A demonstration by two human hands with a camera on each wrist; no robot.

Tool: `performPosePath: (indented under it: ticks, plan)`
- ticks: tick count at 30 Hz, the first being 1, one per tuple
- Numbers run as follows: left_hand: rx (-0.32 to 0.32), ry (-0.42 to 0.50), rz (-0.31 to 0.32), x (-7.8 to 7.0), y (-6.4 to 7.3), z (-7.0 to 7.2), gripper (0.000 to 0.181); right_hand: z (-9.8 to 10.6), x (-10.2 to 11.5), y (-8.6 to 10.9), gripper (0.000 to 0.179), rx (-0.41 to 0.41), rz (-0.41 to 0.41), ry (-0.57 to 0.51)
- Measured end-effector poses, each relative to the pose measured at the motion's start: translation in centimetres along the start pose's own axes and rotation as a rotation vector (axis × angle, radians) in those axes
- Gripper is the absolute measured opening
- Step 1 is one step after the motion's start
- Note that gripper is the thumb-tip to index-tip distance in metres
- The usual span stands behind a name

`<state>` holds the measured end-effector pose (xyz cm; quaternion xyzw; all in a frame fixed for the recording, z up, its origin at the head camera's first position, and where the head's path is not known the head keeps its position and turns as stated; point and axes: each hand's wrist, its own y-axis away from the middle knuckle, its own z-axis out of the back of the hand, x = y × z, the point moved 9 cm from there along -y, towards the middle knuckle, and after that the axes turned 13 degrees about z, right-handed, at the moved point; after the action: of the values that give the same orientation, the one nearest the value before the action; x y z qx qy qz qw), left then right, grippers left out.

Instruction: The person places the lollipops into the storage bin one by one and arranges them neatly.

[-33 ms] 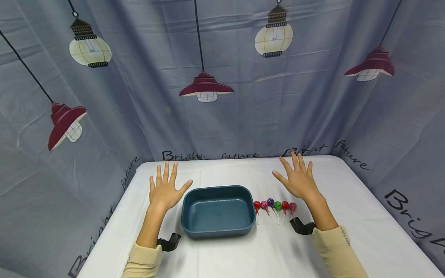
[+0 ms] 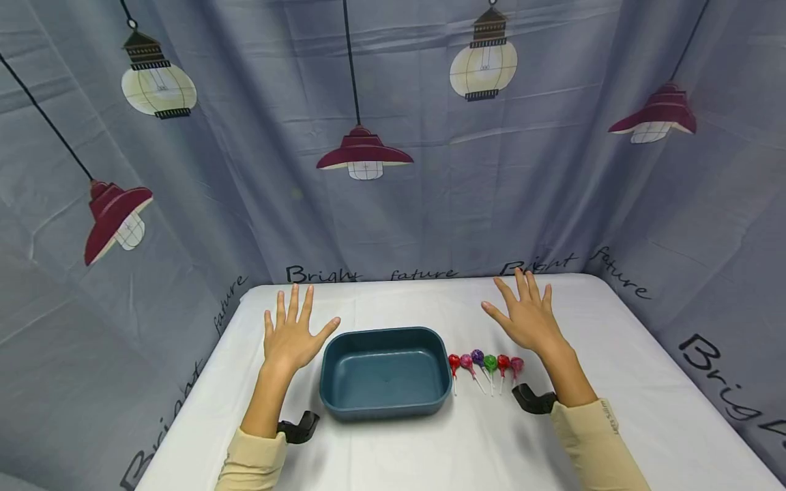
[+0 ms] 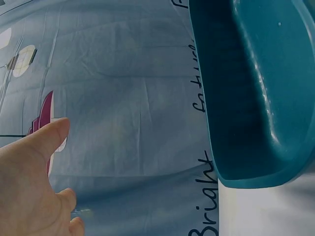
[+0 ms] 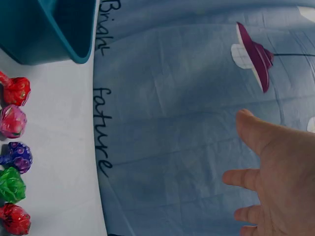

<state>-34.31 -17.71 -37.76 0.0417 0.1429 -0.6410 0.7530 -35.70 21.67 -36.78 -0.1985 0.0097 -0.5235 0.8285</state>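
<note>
A teal rectangular basin [image 2: 387,378] lies on the white-covered table, its inside bare. Beside its right wall runs a row of several wrapped lollipops, among them a red lollipop [image 2: 454,362], a purple lollipop [image 2: 477,357] and a green lollipop [image 2: 490,363], sticks toward the person. My left hand [image 2: 291,342] is held left of the basin, fingers spread and straight, touching neither basin nor lollipops. To the right of the lollipops and farther back, my right hand [image 2: 529,319] is also spread, with nothing in it. The right wrist view shows the lollipop heads [image 4: 12,186] close up.
Black wrist mounts [image 2: 299,428] sit on both forearms. Behind and around the table [image 2: 393,453] hangs a grey-blue curtain [image 2: 393,225] printed with lamps and lettering, meeting the table's far edge.
</note>
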Motion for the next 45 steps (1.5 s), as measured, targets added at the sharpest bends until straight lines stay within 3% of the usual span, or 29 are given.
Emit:
performPosePath:
  ticks: [5, 11, 19, 21, 25, 29, 33, 39, 42, 45]
  plan:
    - [-0.040, 0.063, -0.001, 0.1, 0.1, 0.5, 0.082, 0.2, 0.0, 0.2, 0.067, -0.056, 0.028, -0.024]
    - [-0.181, 0.264, 0.003, 0.6, 0.7, 1.4, 0.070, 1.6, -0.4, 1.7, 0.043, -0.278, 0.036, -0.107]
    - [-0.316, 0.563, -0.026, 1.3, 2.4, -0.1, 0.048, 1.6, -2.3, 5.0, 0.019, -0.531, -0.026, -0.226]
    - [-0.328, 0.633, -0.037, 1.5, 2.8, -1.1, 0.044, 1.1, -3.1, 6.0, 0.018, -0.598, -0.046, -0.250]
    - [-0.377, 0.752, -0.041, 2.3, 3.6, -2.9, 0.035, -2.2, -6.8, 8.2, 0.015, -0.740, -0.080, -0.346]
    - [-0.425, 0.849, -0.043, 3.0, 4.2, -4.6, 0.029, -5.2, -9.5, 9.7, 0.014, -0.760, -0.101, -0.346]
    - [-0.358, 0.928, -0.028, 3.5, 4.1, -6.9, 0.029, -6.0, -9.1, 10.4, 0.016, -0.681, -0.185, -0.425]
    - [-0.152, 1.117, 0.056, 4.5, 3.6, -9.8, 0.032, -7.3, -8.4, 11.0, 0.022, -0.535, -0.334, -0.458]
    - [-0.042, 1.243, 0.081, 4.6, 3.6, -10.6, 0.035, -8.4, -8.9, 11.1, 0.025, -0.491, -0.363, -0.492]
    - [0.039, 1.316, 0.062, 4.0, 3.9, -10.4, 0.037, -9.5, -9.2, 11.1, 0.029, -0.448, -0.366, -0.520]
